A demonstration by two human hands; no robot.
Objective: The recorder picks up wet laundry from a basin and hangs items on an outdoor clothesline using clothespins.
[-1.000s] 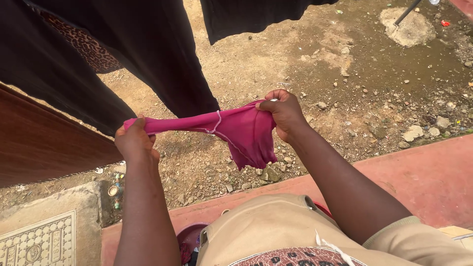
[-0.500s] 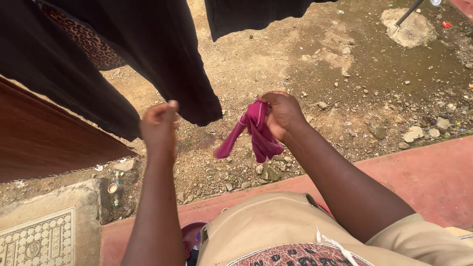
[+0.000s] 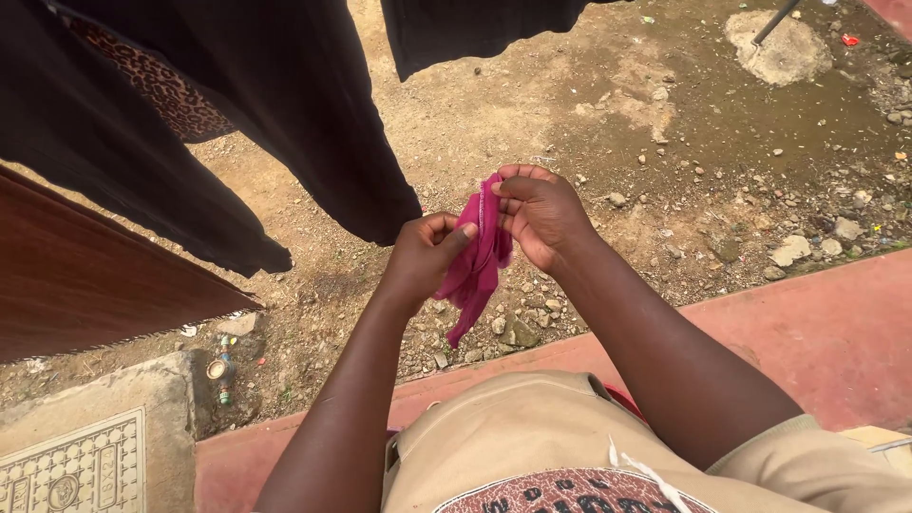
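Note:
A small magenta cloth (image 3: 478, 261) hangs bunched between both my hands, above stony ground. My right hand (image 3: 540, 214) pinches its upper edge. My left hand (image 3: 425, 255) grips the cloth's left side with thumb and fingers, close against the right hand. The loose tail of the cloth dangles down below my hands.
Dark garments (image 3: 218, 123) hang on a line at upper left, one with a leopard-print trim (image 3: 152, 81). A brown panel (image 3: 85, 285) stands at left, a patterned concrete slab (image 3: 71, 470) at lower left. A red concrete ledge (image 3: 817, 332) runs below me. Dirt and stones (image 3: 788, 252) lie beyond.
The cloth was stretched wide between my hands a second ago. My left hand let go, then came back right to meet the right hand, and the cloth now hangs bunched.

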